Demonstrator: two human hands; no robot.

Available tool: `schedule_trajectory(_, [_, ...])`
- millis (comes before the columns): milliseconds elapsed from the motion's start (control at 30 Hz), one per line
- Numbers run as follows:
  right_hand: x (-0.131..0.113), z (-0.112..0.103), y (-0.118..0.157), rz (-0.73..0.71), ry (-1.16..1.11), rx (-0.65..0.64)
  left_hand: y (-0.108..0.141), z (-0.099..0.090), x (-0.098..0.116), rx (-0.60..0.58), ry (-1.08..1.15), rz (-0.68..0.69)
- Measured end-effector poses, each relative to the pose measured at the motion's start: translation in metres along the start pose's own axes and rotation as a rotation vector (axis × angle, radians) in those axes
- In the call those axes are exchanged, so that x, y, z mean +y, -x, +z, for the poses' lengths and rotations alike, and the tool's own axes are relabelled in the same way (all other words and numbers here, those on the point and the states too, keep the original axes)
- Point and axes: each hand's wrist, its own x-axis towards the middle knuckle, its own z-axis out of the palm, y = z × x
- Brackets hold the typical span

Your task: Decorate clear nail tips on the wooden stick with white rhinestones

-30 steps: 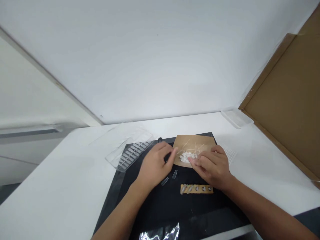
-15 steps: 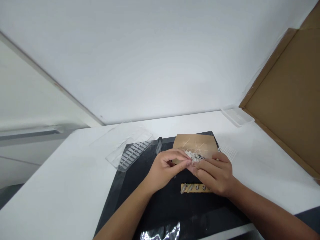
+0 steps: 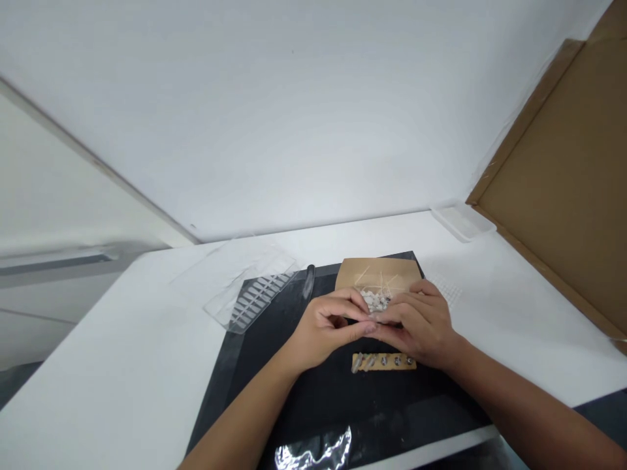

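Observation:
Over the black mat [image 3: 323,398], my left hand [image 3: 326,329] and my right hand [image 3: 418,320] meet fingertip to fingertip. Both pinch something small between them, too hidden to make out. Just behind the fingers, white bits [image 3: 375,300] and thin sticks lie on a brown sheet [image 3: 382,266]. In front of my hands is a tan strip [image 3: 392,367] with round metallic pieces along it. Two clear, slender pieces [image 3: 363,362] stand tilted at its left end.
A clear tray of nail-shaped pieces [image 3: 259,300] and clear plastic sheets lie at the left. A dark curved tool [image 3: 309,282] sits behind my left hand. Back right are a clear box [image 3: 463,222] and large cardboard [image 3: 553,189]. Shiny film [image 3: 316,450] lies in front.
My right hand's fingers have curled in closer to my left fingertips. More of the tan strip's right end now shows. The view has shifted slightly.

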Motion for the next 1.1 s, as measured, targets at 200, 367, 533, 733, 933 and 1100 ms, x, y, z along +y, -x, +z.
schedule_trajectory(200, [-0.002,0.002,-0.004,0.042,-0.026,0.025,0.000,0.000,0.000,-0.016,-0.033,-0.003])
schedule_trajectory(367, [-0.004,0.008,-0.001,0.060,-0.088,0.065,0.000,-0.001,0.001,-0.033,-0.071,0.020])
schedule_trajectory(533, [-0.003,0.001,-0.001,0.055,-0.066,0.015,-0.001,-0.004,0.001,-0.048,-0.181,0.107])
schedule_trajectory(733, [0.002,-0.016,0.010,0.024,-0.136,-0.212,-0.001,-0.002,0.004,0.041,-0.379,0.311])
schedule_trajectory(933, [0.001,-0.015,0.023,0.037,-0.172,-0.366,0.003,0.004,0.006,0.007,-0.621,0.509])
schedule_trajectory(1100, [-0.002,-0.014,0.022,0.023,-0.135,-0.434,0.006,0.005,0.003,-0.053,-0.827,0.642])
